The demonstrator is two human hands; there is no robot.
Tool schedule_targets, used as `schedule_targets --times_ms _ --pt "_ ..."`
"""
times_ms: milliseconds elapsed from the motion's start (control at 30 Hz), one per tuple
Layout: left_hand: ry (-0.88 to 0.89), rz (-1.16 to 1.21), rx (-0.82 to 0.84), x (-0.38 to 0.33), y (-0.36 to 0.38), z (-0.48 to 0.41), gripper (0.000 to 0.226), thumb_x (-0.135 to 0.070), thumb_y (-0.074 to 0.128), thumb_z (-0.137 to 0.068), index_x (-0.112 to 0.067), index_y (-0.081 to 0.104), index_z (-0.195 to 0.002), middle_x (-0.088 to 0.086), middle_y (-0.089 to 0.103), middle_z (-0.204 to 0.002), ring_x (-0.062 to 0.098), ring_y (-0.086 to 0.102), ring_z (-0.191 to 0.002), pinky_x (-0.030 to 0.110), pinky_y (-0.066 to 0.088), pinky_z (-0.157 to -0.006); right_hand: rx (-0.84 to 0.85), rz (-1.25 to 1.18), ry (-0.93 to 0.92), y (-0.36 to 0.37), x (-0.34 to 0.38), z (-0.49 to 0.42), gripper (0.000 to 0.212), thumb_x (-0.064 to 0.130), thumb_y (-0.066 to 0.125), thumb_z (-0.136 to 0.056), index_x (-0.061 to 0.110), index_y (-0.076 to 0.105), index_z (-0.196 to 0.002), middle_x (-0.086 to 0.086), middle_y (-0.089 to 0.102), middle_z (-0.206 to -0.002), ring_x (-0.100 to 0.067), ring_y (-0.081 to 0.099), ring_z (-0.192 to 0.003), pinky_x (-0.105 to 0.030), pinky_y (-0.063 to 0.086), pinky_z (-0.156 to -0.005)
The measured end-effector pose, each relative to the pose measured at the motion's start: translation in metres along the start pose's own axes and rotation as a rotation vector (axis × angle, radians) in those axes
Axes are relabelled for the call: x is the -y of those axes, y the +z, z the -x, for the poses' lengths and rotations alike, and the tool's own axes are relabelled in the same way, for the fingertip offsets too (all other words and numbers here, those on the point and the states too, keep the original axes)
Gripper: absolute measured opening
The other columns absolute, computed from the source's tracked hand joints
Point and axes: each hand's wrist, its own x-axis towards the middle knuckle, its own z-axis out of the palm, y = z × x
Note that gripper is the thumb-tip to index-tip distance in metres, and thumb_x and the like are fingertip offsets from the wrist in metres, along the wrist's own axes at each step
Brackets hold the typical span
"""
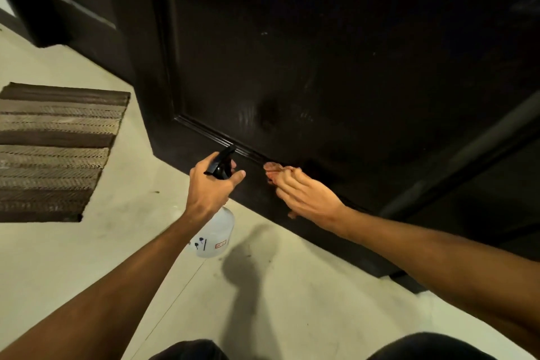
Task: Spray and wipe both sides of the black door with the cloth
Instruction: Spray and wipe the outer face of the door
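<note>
Gripping the clear plastic spray bottle (214, 232) in our left hand (209, 184), we press a reddish cloth (273, 168) under our right hand (304, 194) against the black panelled door (336, 67), low and right; faint smears suggest wiping underway; the far side probably remains.

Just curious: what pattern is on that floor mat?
Brown and tan stripes on the mat, seen in the head view.

A pale, smooth floor (73, 257) fills the lower view, crossed by a thin seam line. At 9 o'clock lies a brown striped mat (55, 152). Dark shadows (248, 278) fall on the floor near 6 o'clock. Lighting is dim and warm.
</note>
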Motion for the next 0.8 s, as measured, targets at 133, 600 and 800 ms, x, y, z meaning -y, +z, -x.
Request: schedule_targets --times_ms 133,600,800 --pt "-0.014 0.012 0.038 0.005 0.014 0.006 0.020 -0.014 0.087 -0.085 -0.014 0.067 -0.089 -0.005 0.062 -0.071 0.004 0.054 -0.048 0.024 0.046 -0.057 0.045 -0.216 0.013 0.028 0.015 0.073 0.052 0.033 0.077 -0.084 0.006 0.059 -0.124 -0.023 0.051 -0.125 -0.040 0.055 -0.111 -0.046 0.050 -0.094" --pt "-0.070 0.095 0.126 -0.012 0.056 0.014 0.021 -0.007 0.085 -0.085 -0.008 0.069 -0.099 0.002 0.064 -0.077 0.004 0.050 -0.041 0.022 0.041 -0.038 -0.013 -0.454 0.230 0.033 0.033 0.060 0.036 0.030 0.045 -0.095 0.014 0.064 -0.122 -0.014 0.054 -0.132 -0.034 0.055 -0.115 -0.041 0.046 -0.089" --pt "-0.081 0.124 0.147 -0.013 0.066 0.024 0.017 -0.004 0.083 -0.086 -0.008 0.068 -0.093 0.000 0.064 -0.075 0.004 0.047 -0.039 0.021 0.039 -0.037 0.153 -0.715 0.645 0.049 0.051 0.157 0.070 0.030 0.098 -0.049 0.010 0.072 -0.110 -0.013 0.064 -0.109 -0.031 0.064 -0.088 -0.040 0.057 -0.077"
